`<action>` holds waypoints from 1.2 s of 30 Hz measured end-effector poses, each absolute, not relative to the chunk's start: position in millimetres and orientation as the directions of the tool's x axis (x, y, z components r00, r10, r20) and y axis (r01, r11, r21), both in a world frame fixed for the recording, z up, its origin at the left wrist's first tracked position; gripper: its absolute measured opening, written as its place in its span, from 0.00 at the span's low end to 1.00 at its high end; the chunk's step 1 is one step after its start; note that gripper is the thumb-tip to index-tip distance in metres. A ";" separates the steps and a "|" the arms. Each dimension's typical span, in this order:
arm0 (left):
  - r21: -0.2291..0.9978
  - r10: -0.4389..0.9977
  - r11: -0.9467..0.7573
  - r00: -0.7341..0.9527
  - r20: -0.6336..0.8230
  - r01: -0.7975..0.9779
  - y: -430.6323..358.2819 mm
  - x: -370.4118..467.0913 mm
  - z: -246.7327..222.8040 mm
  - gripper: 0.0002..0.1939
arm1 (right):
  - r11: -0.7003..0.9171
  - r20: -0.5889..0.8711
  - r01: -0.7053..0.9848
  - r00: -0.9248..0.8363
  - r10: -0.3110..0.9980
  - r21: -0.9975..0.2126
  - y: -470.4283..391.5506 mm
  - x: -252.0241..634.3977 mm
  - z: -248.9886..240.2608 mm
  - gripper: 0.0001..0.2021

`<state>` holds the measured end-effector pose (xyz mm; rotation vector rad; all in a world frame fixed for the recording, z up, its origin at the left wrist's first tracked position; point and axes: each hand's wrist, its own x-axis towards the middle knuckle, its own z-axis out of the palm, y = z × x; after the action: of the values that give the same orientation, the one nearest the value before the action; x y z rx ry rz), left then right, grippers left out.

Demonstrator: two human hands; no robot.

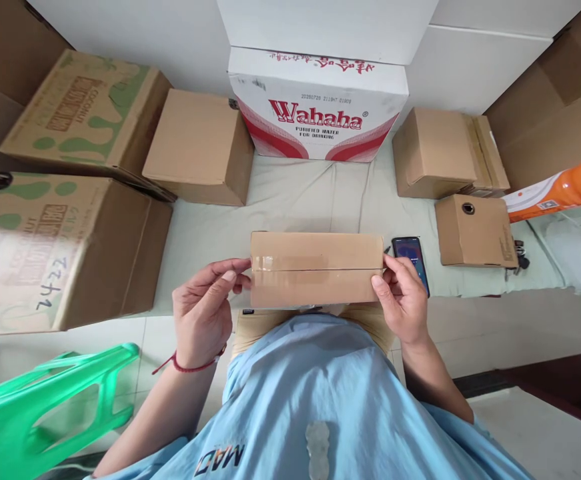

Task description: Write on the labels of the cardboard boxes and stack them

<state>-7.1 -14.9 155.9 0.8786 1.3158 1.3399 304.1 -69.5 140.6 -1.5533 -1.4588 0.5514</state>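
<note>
A small flat cardboard box [315, 287] lies crosswise in front of me, near the table's front edge, with a seam along its middle and clear tape at its left end. My left hand [210, 300] has its fingers curled against the left end, the index fingertip touching it and the thumb just off it. At the other end, my right hand [400, 293] grips the corner, thumb on the top face and fingers behind. The box's underside is hidden.
Beyond stands a white Wahaha carton [320, 110]. Coconut cartons [90, 113] and a plain box [200, 147] are on the left. To the right are a phone [413, 260], a box with a round hole [475, 233] and an orange bottle [565, 187]. A green stool [70, 393] stands below left.
</note>
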 end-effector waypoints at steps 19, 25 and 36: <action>0.934 0.957 -0.184 0.271 0.100 0.307 -29.7 10.8 178.0 0.11 | -0.145 -0.149 -0.043 0.444 0.883 -0.988 -53.2 335.8 103.5 0.22; 0.962 0.991 0.125 -0.069 -0.111 0.243 -23.2 -2.7 149.9 0.23 | 0.103 0.128 0.189 0.129 0.983 -0.977 -72.5 337.1 101.5 0.25; 0.989 0.990 0.137 -0.002 -0.138 0.054 -17.5 -7.2 156.1 0.37 | 0.203 0.332 0.499 0.185 0.925 -0.842 -65.6 323.3 138.1 0.21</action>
<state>-7.2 -17.5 156.1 1.1459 1.3097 1.0798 323.3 -65.6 138.1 -1.4396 -1.4578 0.5263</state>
